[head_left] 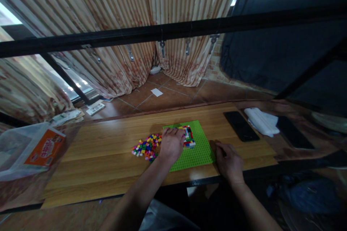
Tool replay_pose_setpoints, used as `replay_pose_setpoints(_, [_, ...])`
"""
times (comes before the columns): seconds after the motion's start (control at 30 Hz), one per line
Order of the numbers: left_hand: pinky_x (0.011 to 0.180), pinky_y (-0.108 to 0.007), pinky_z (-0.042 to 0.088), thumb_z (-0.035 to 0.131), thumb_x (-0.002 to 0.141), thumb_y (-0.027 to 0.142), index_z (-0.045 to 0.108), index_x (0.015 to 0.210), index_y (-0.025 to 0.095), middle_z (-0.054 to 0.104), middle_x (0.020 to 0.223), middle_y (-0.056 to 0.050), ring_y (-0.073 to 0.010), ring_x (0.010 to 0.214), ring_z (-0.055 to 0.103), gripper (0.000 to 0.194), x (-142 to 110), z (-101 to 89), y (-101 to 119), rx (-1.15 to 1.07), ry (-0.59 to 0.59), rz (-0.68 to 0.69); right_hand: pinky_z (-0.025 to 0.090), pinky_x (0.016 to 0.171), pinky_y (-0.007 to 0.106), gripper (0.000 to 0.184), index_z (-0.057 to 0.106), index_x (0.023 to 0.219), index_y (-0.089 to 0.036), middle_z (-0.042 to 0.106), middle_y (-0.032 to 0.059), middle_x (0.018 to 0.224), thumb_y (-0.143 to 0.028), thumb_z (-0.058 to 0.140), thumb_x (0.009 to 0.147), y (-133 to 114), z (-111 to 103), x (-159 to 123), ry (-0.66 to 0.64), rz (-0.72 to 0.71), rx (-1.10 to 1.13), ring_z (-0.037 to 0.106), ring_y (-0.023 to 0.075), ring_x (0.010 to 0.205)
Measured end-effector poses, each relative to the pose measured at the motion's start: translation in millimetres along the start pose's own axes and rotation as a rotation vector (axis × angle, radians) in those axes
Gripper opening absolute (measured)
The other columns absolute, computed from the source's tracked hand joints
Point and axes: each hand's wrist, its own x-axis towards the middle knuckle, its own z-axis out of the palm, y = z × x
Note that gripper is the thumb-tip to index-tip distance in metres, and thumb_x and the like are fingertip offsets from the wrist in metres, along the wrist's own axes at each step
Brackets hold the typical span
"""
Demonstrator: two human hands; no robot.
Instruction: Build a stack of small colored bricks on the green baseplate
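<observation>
A green studded baseplate (200, 155) lies on the wooden table. On its upper part stands a low structure of small coloured toy bricks (192, 140), partly covered by my left hand (172, 142). The fingers of that hand are bent down and closed at the structure's left side; what they hold, if anything, is hidden. Just left of the plate spreads a pile of loose toy bricks (146, 148) in many colours. My right hand (229, 160) rests at the plate's right edge with its fingers curled in, and I see nothing in it.
A black phone (241, 126) lies on the table's right part. Beyond it are white folded cloth (261, 121) and another dark flat device (294, 132). At far left sits a clear plastic box (24, 137) with an orange label. A black metal bar (187, 29) crosses behind the table.
</observation>
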Motion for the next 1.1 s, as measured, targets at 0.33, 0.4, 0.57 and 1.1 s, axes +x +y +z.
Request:
replay_pose_setpoints(0.33, [0.094, -0.040, 0.039, 0.059, 0.089, 0.022, 0.067, 0.090, 0.020, 0.072, 0.089, -0.004, -0.0215, 0.087, 0.063, 0.008, 0, 3.8, 1, 0.018, 0.028, -0.027, 0.049, 0.074, 0.032, 0.034, 0.069, 0.097, -0.017, 0.070, 0.0102, 0.095, -0.038, 0.043, 0.094, -1, -1, 0, 0.000, -0.003, 0.007, 0.065, 0.0207, 0.082])
replay_pose_setpoints(0.4, [0.094, -0.040, 0.039, 0.060, 0.089, 0.022, 0.067, 0.089, 0.020, 0.073, 0.088, -0.004, -0.0217, 0.087, 0.064, 0.007, 0, 5.3, 2, 0.019, 0.044, -0.040, 0.049, 0.075, 0.032, 0.034, 0.069, 0.096, -0.017, 0.070, 0.0100, 0.094, -0.038, 0.043, 0.093, -1, -1, 0, -0.001, -0.002, 0.009, 0.065, 0.0209, 0.083])
replay_pose_setpoints(0.57, [0.095, -0.042, 0.038, 0.060, 0.089, 0.023, 0.067, 0.084, 0.020, 0.072, 0.085, -0.004, -0.0214, 0.085, 0.064, 0.008, 0, 7.8, 4, 0.005, 0.084, -0.071, 0.050, 0.073, 0.032, 0.034, 0.070, 0.095, -0.018, 0.070, 0.0092, 0.094, -0.039, 0.043, 0.093, -2, -2, 0, -0.004, 0.007, -0.002, 0.066, 0.0211, 0.082])
replay_pose_setpoints(1.1, [0.089, -0.040, 0.041, 0.054, 0.089, 0.014, 0.069, 0.096, 0.022, 0.073, 0.086, -0.003, -0.0207, 0.081, 0.062, 0.018, -16, 16.6, -3, -0.026, 0.183, -0.008, 0.050, 0.073, 0.033, 0.034, 0.070, 0.095, -0.018, 0.070, 0.0102, 0.095, -0.039, 0.043, 0.093, 0, -1, 0, 0.000, -0.001, -0.008, 0.065, 0.0209, 0.081])
